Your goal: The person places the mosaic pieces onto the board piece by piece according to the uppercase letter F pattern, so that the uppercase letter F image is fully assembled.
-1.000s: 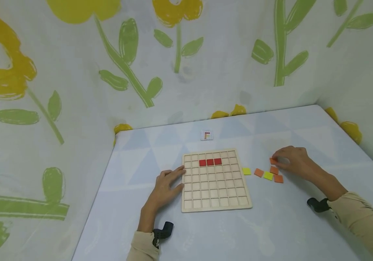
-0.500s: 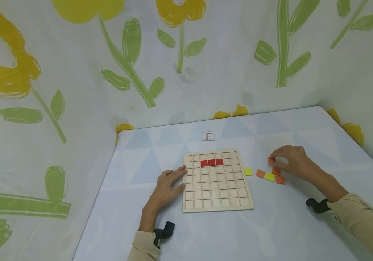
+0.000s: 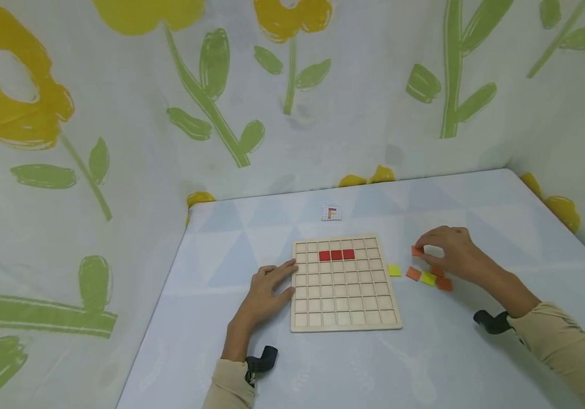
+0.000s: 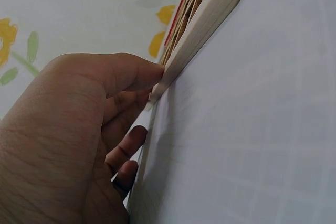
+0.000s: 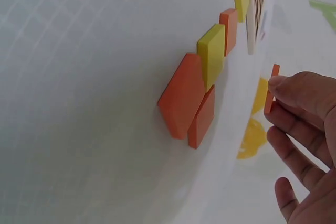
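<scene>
A wooden grid board (image 3: 345, 295) lies on the table with three red tiles (image 3: 336, 255) side by side in an upper row. At its left edge rests my left hand (image 3: 266, 292), fingers extended, thumb and fingertips touching the frame; the left wrist view shows the thumb against the board's side (image 4: 181, 51). Between thumb and fingers my right hand (image 3: 451, 250) pinches an orange tile (image 5: 272, 88), held off the table in the right wrist view. Nearer the person lie several loose tiles: orange (image 3: 444, 284) and yellow (image 3: 428, 279).
A small printed card (image 3: 331, 213) with a coloured grid pattern lies behind the board. One yellow tile (image 3: 394, 270) lies close to the board's right edge. A flower-patterned cloth (image 3: 292, 142) stands behind the table.
With the orange tile pinched, my right hand has moved left toward the board, away from the loose tiles. The left hand stays at the board's edge. The head view has shifted slightly.
</scene>
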{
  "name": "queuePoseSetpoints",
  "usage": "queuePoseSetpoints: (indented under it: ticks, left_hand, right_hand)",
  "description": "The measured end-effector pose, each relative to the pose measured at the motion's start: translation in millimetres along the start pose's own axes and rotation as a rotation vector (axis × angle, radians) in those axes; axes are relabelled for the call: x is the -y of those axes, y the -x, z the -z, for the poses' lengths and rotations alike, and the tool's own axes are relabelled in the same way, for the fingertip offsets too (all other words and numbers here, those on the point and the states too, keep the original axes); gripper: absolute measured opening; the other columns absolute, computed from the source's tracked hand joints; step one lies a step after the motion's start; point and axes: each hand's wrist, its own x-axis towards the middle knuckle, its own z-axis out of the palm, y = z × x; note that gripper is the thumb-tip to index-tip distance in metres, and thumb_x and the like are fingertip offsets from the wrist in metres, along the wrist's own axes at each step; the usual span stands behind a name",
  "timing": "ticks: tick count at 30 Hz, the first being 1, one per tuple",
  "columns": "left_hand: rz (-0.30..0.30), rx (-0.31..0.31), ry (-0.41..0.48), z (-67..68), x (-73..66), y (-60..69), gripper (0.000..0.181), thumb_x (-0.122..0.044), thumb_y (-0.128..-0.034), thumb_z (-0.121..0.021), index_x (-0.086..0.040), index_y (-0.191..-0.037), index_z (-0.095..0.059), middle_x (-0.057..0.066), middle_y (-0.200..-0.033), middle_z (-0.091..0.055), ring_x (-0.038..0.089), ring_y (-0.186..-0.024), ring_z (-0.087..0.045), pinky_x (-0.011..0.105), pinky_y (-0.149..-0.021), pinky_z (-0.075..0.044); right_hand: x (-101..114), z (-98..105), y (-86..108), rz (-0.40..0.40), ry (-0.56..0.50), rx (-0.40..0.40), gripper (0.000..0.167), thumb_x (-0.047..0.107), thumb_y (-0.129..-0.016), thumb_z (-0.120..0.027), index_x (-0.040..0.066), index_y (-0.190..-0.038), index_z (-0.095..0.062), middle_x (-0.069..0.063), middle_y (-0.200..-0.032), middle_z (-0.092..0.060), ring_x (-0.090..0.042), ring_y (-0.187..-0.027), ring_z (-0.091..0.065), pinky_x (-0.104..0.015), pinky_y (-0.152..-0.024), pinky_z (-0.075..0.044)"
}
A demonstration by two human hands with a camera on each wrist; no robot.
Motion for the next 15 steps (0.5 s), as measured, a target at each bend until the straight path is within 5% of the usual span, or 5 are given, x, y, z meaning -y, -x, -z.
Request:
queuePoseSetpoints:
  ticks: [15]
  left_hand:
    - [-0.002, -0.005, -0.017, -0.1, -2.2, -0.7, 0.05, -0.03, -0.0959, -0.063, -0.026, -0.145, -0.055, -0.018, -0.154, -0.041, 0.022, -0.129, -0.04, 0.051, -0.101, -0.03]
  right_hand:
    - [17.8, -4.2, -13.8, 0.038, -0.007, 0.015, 0.02, 0.005, -0.078, -0.084, 0.01, -0.096, -0.076, -0.009, -0.103, -0.072, -0.034, -0.105, -0.059, -0.063, -0.092, -0.032]
